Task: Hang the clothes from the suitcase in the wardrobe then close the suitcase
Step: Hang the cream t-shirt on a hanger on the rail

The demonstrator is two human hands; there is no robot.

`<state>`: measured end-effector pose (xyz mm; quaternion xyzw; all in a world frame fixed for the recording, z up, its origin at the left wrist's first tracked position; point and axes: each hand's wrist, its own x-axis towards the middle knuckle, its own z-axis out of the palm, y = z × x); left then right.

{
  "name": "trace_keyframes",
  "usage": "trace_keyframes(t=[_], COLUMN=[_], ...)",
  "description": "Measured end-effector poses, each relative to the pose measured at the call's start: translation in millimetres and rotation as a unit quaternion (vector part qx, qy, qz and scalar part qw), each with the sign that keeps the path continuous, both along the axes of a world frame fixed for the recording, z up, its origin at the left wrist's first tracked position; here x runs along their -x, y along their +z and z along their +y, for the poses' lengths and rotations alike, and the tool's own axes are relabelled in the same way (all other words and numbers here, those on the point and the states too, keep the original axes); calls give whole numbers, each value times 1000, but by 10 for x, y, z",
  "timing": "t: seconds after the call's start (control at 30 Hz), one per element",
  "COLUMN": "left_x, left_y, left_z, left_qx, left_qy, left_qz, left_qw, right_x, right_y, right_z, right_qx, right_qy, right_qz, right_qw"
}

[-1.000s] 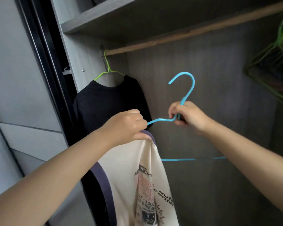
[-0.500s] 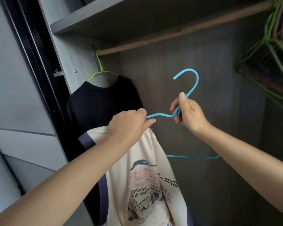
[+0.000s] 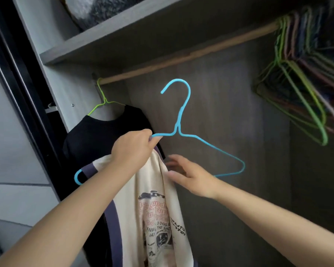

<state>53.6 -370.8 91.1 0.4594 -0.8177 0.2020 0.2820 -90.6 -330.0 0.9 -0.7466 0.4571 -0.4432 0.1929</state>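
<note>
With one black shirt (image 3: 104, 139) hung on the rail (image 3: 181, 56), my left hand (image 3: 132, 149) pinched the hanger (image 3: 183, 112) and half-threaded tee (image 3: 154, 199), my right hand (image 3: 189, 178) lay open at its collar; hanging and suitcase closing remained.

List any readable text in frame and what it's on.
All on the cream shirt print:
"3 DOG"
"THE SHO", cut off by a fold
"JA", cut off
Red lines above: too blurred to read.
Curved black text at right: too blurred.
Nothing on the blue hanger or black shirt.
</note>
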Motion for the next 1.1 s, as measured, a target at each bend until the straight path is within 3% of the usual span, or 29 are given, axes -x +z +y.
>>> trace_keyframes(t=[0.17, 0.3, 0.43, 0.53, 0.6, 0.63, 0.8, 0.9, 0.97, 1.07, 1.1], left_x=[13, -13, -125, -368, -438, -438, -472, -498, -496, -504, -518], left_y=[108, 176, 296, 348, 271, 212, 2, -112, -173, -215, -226], left_z=[7, -52, -141, -283, -314, -317, -354, -372, -384, -429, -447], left_qx=[-23, -60, -50, -38, -50, -56, -84, -95, -101, -119, -122], left_qy=[15, 12, 46, 45, 15, -3, -23, -50, -63, -59, -54], left_qz=[24, 60, 107, 173, 185, 181, 220, 242, 250, 237, 229], left_qw=[999, 996, 992, 983, 981, 982, 972, 964, 961, 962, 964], right_x=[-129, -36, 291, 610, 834, 916, 1067, 1021, 1008, 982, 982], right_y=[112, 255, 286, 193, 167, 188, 273, 258, 284, 356, 341], right_z=[-58, 63, 204, 320, 261, 213, 171, 306, 318, 285, 294], right_qx=[17, -94, -145, -222, -152, -116, 16, 128, 139, 105, 80], right_qy=[-9, 125, 118, 62, -37, -74, -187, -242, -270, -336, -310], right_qz=[-146, -179, -44, 149, 242, 243, 100, -64, -110, -15, 21], right_qw=[989, 971, 981, 962, 958, 960, 977, 960, 946, 936, 947])
